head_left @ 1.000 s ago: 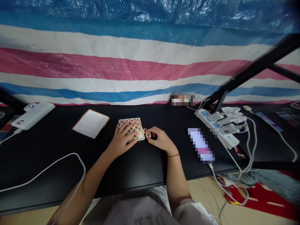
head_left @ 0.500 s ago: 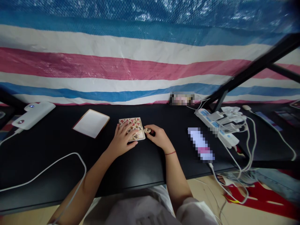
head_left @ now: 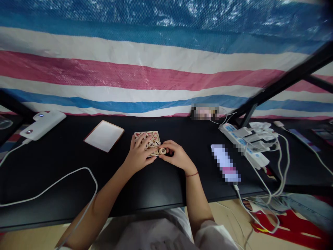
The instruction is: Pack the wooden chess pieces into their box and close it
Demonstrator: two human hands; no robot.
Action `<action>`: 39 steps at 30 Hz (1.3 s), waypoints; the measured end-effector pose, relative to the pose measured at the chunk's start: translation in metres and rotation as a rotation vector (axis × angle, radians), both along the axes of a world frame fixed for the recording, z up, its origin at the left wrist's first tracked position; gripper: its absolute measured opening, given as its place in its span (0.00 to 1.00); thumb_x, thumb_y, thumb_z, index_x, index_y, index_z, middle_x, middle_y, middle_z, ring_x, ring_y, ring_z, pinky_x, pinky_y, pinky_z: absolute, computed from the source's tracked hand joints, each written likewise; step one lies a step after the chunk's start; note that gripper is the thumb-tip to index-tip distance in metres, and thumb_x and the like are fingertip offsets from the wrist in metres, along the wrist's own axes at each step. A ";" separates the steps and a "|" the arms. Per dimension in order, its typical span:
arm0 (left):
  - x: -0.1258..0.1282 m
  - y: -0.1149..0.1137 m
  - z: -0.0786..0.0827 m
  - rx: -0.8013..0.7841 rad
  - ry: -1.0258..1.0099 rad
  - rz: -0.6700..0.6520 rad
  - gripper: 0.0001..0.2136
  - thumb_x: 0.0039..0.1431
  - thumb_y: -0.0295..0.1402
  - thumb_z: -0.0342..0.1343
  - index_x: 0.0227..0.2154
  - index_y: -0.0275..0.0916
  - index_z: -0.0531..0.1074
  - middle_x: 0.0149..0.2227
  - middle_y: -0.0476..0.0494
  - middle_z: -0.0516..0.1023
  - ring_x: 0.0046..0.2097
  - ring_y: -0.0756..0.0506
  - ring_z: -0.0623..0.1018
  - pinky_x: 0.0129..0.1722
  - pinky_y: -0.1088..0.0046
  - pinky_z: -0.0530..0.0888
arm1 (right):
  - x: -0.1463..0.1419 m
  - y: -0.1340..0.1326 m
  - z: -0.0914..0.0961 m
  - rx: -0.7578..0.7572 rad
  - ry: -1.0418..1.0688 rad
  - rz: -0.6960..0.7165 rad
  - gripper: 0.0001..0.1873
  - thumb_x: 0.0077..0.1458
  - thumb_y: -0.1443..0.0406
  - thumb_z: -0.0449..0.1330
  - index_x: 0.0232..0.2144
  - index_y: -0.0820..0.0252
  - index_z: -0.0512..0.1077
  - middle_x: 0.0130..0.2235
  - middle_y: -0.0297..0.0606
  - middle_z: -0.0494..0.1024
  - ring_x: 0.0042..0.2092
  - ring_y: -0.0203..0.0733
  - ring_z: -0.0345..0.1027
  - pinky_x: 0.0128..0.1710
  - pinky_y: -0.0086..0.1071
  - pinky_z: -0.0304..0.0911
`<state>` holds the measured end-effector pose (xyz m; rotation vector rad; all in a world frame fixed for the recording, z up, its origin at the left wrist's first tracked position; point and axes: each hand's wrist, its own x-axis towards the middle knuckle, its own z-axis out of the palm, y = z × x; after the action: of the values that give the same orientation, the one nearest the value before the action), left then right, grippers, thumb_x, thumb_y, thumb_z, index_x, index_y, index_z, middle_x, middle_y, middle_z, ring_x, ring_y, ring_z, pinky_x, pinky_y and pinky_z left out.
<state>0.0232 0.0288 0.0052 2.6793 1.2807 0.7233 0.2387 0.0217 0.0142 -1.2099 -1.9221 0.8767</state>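
Note:
A small square box [head_left: 158, 135] on the black table is filled with round wooden xiangqi pieces [head_left: 155, 138], marked in red toward the back and black toward the front. Over its left part lies my left hand [head_left: 139, 152], fingers spread across the pieces and thumb along the near edge. At the box's near right corner, my right hand [head_left: 178, 156] pinches one xiangqi piece [head_left: 162, 151] with a black character facing up. My left hand's fingers hide some of the pieces.
The box's lid [head_left: 104, 136] rests on the table [head_left: 153, 187] to the left. A white power bank [head_left: 43, 126] with a cable is farther left. On the right are a blurred phone [head_left: 225, 163] and a power strip [head_left: 243, 146] with plugs. A striped tarp [head_left: 145, 76] hangs behind.
My right hand has brought its xiangqi piece to the box's near right corner. My left hand's fingers have shifted, with the thumb now closer to that corner. The view has turned slightly.

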 end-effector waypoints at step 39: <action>0.007 -0.005 0.003 0.110 0.008 0.030 0.06 0.58 0.38 0.58 0.36 0.48 0.78 0.60 0.43 0.69 0.62 0.32 0.63 0.61 0.36 0.52 | 0.001 0.001 0.004 -0.027 0.096 -0.094 0.10 0.53 0.63 0.62 0.39 0.58 0.73 0.33 0.35 0.70 0.31 0.34 0.63 0.30 0.29 0.61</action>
<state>0.0306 0.0241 0.0081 2.7563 1.3230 0.8101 0.2396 0.0223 0.0185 -1.2409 -1.7686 0.8978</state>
